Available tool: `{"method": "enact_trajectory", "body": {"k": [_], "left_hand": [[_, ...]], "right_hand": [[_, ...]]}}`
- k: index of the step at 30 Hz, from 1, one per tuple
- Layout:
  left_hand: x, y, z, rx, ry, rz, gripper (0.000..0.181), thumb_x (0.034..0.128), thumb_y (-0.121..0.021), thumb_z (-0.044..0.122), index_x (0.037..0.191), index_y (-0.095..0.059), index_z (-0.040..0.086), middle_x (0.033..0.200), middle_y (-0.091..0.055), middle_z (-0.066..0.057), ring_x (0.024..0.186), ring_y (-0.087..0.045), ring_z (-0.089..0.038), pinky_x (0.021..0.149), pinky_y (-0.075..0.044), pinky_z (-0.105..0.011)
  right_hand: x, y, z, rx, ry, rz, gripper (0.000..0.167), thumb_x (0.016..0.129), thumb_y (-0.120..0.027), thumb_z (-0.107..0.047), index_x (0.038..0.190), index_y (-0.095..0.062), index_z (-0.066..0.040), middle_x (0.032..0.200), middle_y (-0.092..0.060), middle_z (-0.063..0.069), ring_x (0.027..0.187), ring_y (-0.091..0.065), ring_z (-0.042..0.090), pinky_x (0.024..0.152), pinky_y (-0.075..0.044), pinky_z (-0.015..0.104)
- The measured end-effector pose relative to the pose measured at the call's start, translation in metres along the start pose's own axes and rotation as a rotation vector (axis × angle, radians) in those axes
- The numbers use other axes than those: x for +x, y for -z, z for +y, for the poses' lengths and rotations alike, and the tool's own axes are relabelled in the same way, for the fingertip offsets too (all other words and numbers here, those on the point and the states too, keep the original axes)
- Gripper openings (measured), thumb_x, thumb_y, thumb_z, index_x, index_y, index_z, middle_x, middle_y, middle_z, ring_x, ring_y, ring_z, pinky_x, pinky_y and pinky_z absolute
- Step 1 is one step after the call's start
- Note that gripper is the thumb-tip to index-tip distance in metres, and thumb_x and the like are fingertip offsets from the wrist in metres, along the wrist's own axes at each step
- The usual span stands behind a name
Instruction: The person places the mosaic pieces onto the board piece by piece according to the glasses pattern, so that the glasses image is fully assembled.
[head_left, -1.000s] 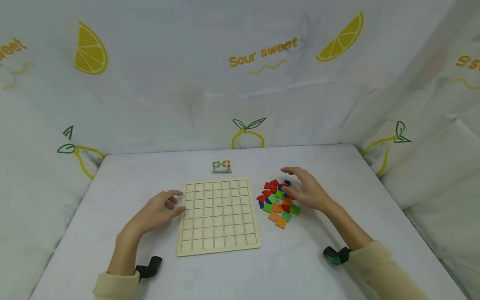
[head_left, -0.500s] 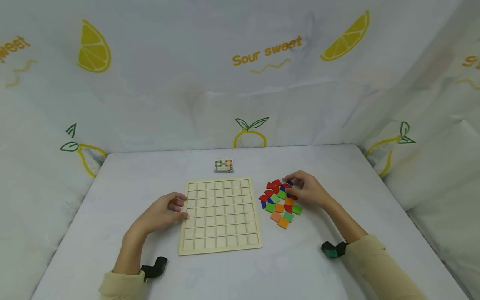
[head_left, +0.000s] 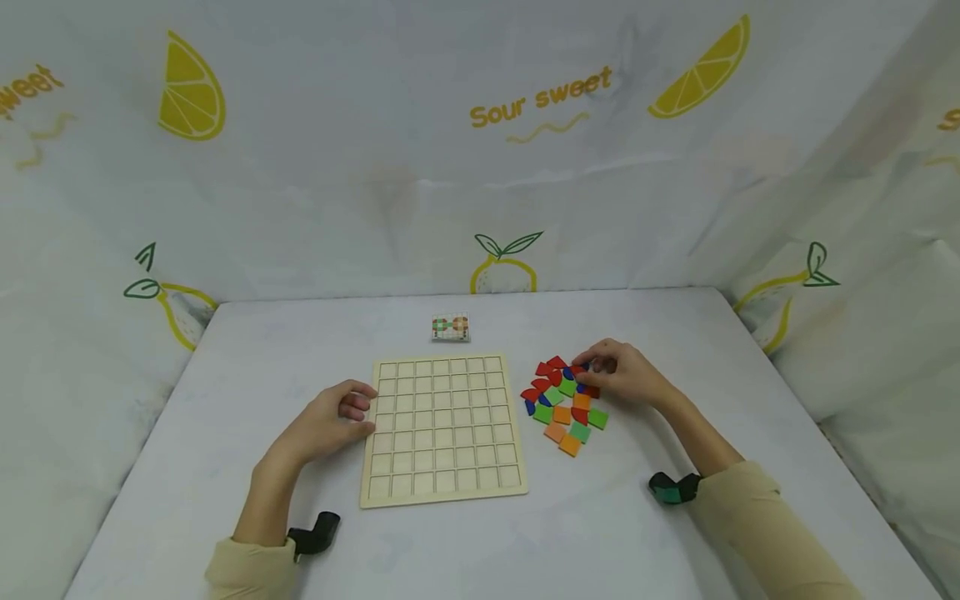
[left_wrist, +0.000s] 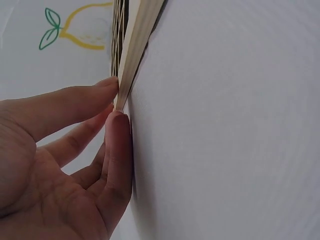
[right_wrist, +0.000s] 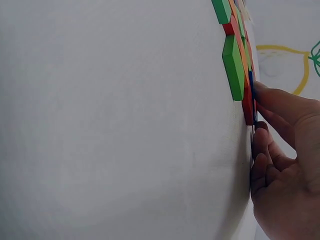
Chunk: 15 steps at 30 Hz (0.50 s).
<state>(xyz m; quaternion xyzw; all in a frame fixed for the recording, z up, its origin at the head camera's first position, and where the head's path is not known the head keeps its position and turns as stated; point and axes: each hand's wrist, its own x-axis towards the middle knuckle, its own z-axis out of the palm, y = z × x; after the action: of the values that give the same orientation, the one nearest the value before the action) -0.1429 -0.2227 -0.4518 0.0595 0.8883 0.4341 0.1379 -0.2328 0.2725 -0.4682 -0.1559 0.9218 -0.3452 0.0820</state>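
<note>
At the left edge of a pale wooden grid board (head_left: 444,419), my left hand (head_left: 330,419) rests its thumb and index fingertip against the rim. The left wrist view shows that thumb touching the board's side (left_wrist: 136,42), with the other fingers loosely bent. My right hand (head_left: 628,375) is over the far right of a cluster of small tiles, its thumb and index finger pinching at a tile; which one is unclear, as red and blue tiles overlap there. In the right wrist view, a green tile (right_wrist: 233,70) lies just beyond the thumb.
A small card with a coloured pattern (head_left: 451,327) lies behind the board. The loose tiles include orange (head_left: 570,446), green (head_left: 597,419) and red ones. Lemon-printed white cloth (head_left: 360,200) hangs behind and beside the white table (head_left: 450,554).
My right hand's thumb and index finger have come down and closed in on the tiles. My left hand has settled against the board's edge. The whole view has shifted slightly.
</note>
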Motion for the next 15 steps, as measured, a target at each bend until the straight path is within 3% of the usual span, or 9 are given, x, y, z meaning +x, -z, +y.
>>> {"method": "enact_trajectory", "body": {"k": [7,15], "left_hand": [[-0.0002,-0.0005,0.0017,0.011,0.02,0.01,0.048,0.0917,-0.08,0.004,0.136,-0.063,-0.001,0.123,-0.066,-0.016,0.111,-0.065,-0.025,0.097,-0.052,-0.04],[-0.0002,0.0,0.0009,0.006,0.014,0.002,0.05,0.0911,-0.082,0.004,0.136,-0.063,-0.001,0.123,-0.066,-0.016,0.11,-0.064,-0.025,0.094,-0.051,-0.036]], "right_hand": [[0.0023,0.0021,-0.0034,-0.013,0.019,0.009,0.025,0.098,-0.082,-0.019,0.12,-0.079,-0.007,0.105,-0.065,0.012,0.091,-0.056,0.021,0.073,-0.049,0.017],[0.0012,0.0007,-0.0038,-0.026,0.004,0.011,0.025,0.096,-0.082,-0.017,0.118,-0.078,-0.005,0.106,-0.063,0.014,0.092,-0.056,0.023,0.071,-0.049,0.018]]}}
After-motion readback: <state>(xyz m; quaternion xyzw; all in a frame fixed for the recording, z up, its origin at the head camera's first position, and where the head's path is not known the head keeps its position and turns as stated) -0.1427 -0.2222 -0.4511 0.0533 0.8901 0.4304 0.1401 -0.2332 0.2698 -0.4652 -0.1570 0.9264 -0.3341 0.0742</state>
